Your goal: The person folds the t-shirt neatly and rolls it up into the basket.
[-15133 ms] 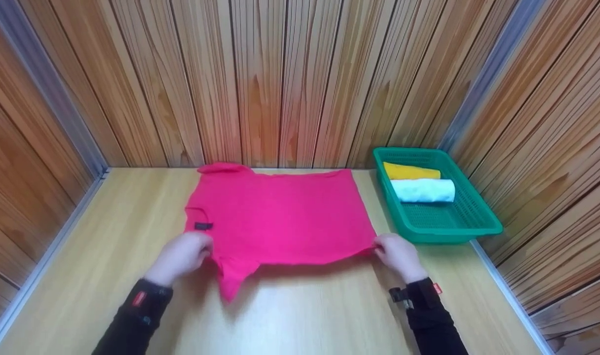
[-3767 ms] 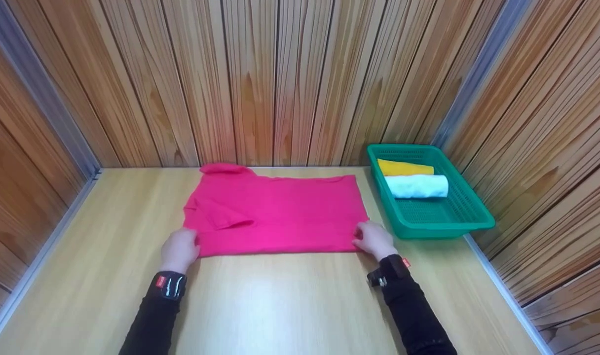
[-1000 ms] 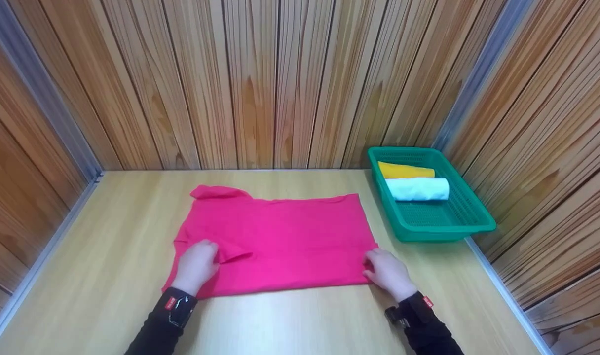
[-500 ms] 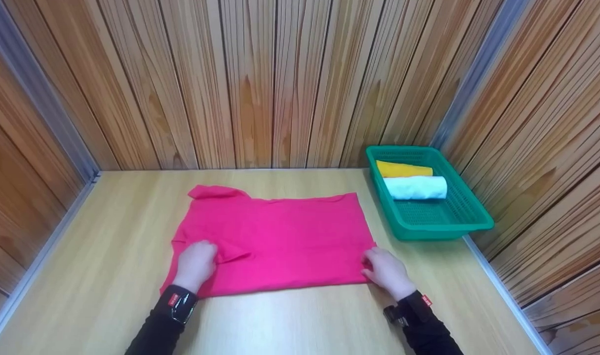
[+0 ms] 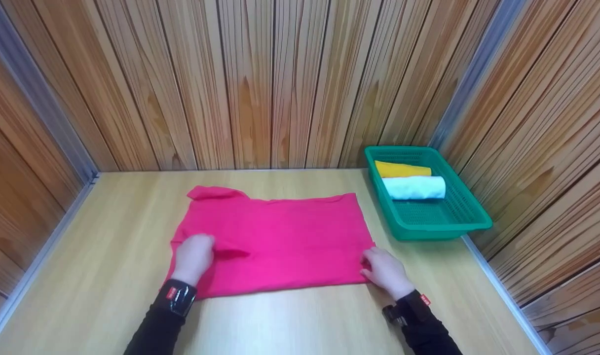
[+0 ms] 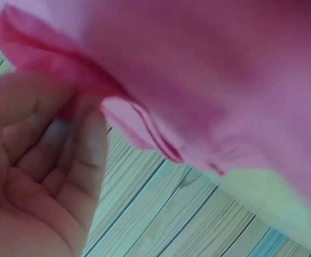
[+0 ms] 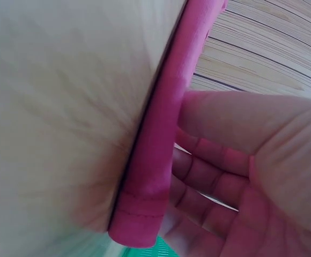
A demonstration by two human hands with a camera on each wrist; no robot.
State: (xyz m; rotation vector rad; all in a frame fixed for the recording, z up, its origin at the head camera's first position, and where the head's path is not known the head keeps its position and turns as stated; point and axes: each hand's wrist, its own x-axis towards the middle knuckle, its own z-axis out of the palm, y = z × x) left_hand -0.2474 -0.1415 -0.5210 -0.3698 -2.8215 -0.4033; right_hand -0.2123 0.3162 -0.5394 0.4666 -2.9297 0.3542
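A pink T-shirt lies sideways on the table, its near side folded over and one sleeve lying on top. My left hand is over the shirt's left part in the head view. In the left wrist view, its thumb and fingers pinch the edge of the pink cloth, which is raised in loose folds. My right hand is at the near right corner, by the hem. The right wrist view shows its thumb against the folded pink edge, with the curled fingers partly hidden behind the cloth.
A green plastic basket stands at the back right, holding a yellow folded cloth and a rolled white cloth. Wood-panelled walls enclose the pale wooden table at the back and sides.
The near side was folded over earlier, then the shirt came nearer to me. Since half a second ago, my left hand has shifted slightly up with the sleeve cloth; my right has stayed put.
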